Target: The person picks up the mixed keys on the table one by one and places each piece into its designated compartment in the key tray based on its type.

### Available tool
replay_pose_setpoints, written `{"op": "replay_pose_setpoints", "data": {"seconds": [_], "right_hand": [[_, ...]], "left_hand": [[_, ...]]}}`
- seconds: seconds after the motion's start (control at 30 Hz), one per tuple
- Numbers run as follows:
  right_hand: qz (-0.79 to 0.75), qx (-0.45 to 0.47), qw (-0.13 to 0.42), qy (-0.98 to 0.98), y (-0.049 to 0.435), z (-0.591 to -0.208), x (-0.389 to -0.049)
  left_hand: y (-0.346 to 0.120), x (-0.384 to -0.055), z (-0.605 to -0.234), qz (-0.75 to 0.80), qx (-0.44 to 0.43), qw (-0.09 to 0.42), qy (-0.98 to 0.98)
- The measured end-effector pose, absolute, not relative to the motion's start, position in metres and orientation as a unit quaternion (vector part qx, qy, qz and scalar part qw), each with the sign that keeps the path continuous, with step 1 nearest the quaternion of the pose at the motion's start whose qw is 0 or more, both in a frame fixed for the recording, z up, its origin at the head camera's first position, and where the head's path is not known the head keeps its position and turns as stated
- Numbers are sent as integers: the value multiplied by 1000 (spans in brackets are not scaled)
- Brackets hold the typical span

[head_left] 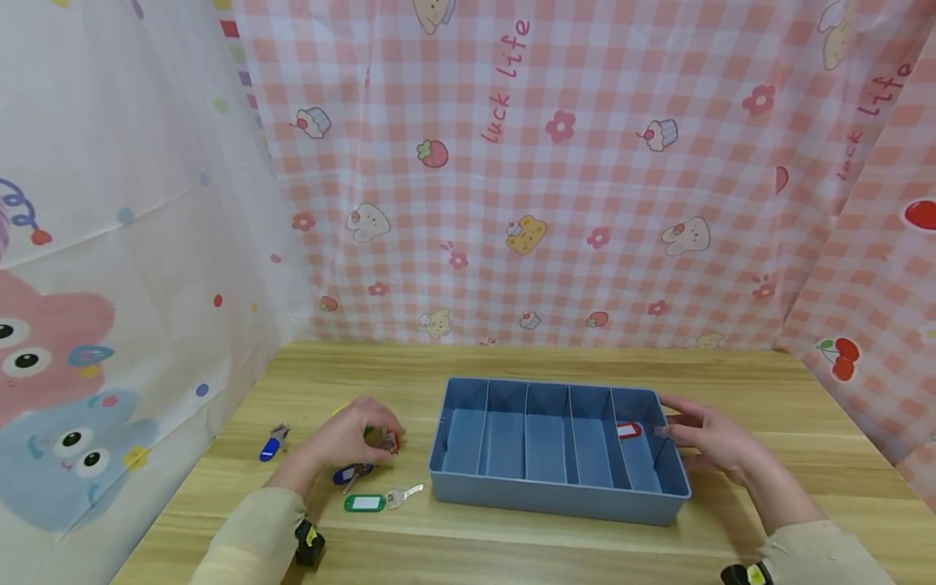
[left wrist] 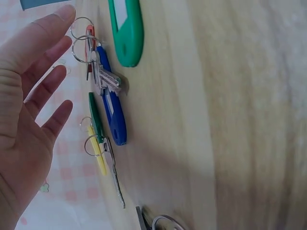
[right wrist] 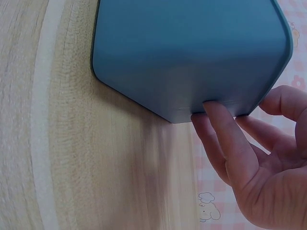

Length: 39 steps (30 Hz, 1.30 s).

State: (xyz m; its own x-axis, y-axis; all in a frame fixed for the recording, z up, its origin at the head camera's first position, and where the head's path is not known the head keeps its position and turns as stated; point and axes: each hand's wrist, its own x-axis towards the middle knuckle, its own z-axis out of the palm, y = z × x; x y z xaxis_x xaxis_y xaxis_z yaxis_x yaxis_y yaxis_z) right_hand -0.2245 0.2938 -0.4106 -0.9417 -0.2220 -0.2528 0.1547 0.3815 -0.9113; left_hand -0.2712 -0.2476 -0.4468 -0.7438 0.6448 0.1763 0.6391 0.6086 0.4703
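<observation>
My left hand (head_left: 349, 436) hovers over a group of tagged keys on the table, fingers slightly bent. In the left wrist view nothing shows between its thumb and fingers. Closest to it are a red key tag (left wrist: 90, 38) and a blue key tag (left wrist: 115, 120) with keys on rings. Nearer the front lies a green key tag (head_left: 364, 503) with its key. My right hand (head_left: 712, 435) grips the right end of a blue-grey divided box (head_left: 556, 497), thumb over the rim and fingers against the outer wall. Inside its rightmost compartment is a red key tag (head_left: 629, 431).
Off to the left lies another blue-tagged key (head_left: 274, 444). A second green tag (left wrist: 96, 115) and a yellow tag (left wrist: 97, 153) sit past the blue one, partly hidden by the hand in the head view. Patterned cloth (head_left: 556, 187) hangs behind the wooden table (head_left: 468, 552).
</observation>
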Motion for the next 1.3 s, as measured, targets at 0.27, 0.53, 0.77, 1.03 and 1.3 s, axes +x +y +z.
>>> {"op": "replay_pose_setpoints", "data": {"seconds": [0.27,0.53,0.77,1.03,1.3], "right_hand": [[-556,-23,165,814,293,-410,-223],[-554,-19,164,816,293,-411,-224],[-555,-21,164,815,293,-411,-224],[-552,-21,164,817,293,-410,-224],[-549,-24,161,820,293,-410,-223]], "left_hand": [[-248,-274,-450,239,367,1,899],[-248,-274,-451,230,375,-6,898],[-247,-274,-451,227,377,-12,898],[-246,-276,-453,237,380,-11,894],[-247,-274,-451,258,362,-16,896]]}}
